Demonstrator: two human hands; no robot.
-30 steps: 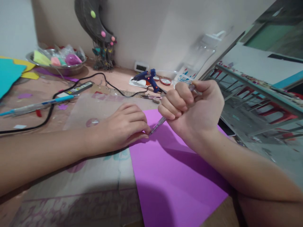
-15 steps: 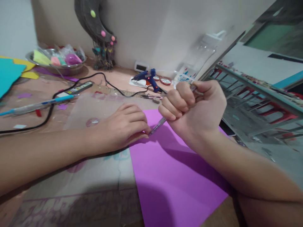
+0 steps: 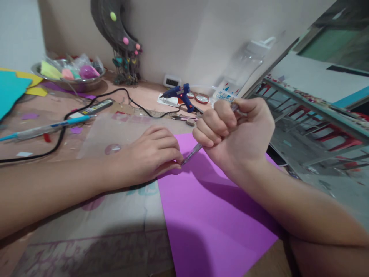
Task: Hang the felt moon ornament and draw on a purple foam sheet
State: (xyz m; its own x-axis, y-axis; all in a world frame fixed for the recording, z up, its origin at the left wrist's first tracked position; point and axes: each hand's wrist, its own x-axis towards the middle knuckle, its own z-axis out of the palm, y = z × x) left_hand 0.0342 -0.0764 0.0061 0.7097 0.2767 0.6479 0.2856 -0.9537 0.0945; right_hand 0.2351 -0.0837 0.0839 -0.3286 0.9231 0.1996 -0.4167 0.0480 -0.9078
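A smooth, flat purple sheet with straight edges (image 3: 230, 231) lies nearest, overlapping a whitish, printed plastic sheet (image 3: 115, 221) on the tabletop. At the purple sheet's far left part, the left hand (image 3: 155, 156) rests palm down, thumb and forefinger brought together at its edge — whether they pinch it, I cannot tell. The right hand (image 3: 233, 132), raised above the sheet, is clenched around a slim, greyish pen-like tool (image 3: 192, 154), its tip slanting down to the left fingertips. Farther back lie a thin black cable (image 3: 61, 134) and a dark-blue plastic glue gun (image 3: 180, 94) — beyond them, a dark-grey crescent ornament with coloured balls (image 3: 112, 29) stands against the pale wall (image 3: 184, 38).
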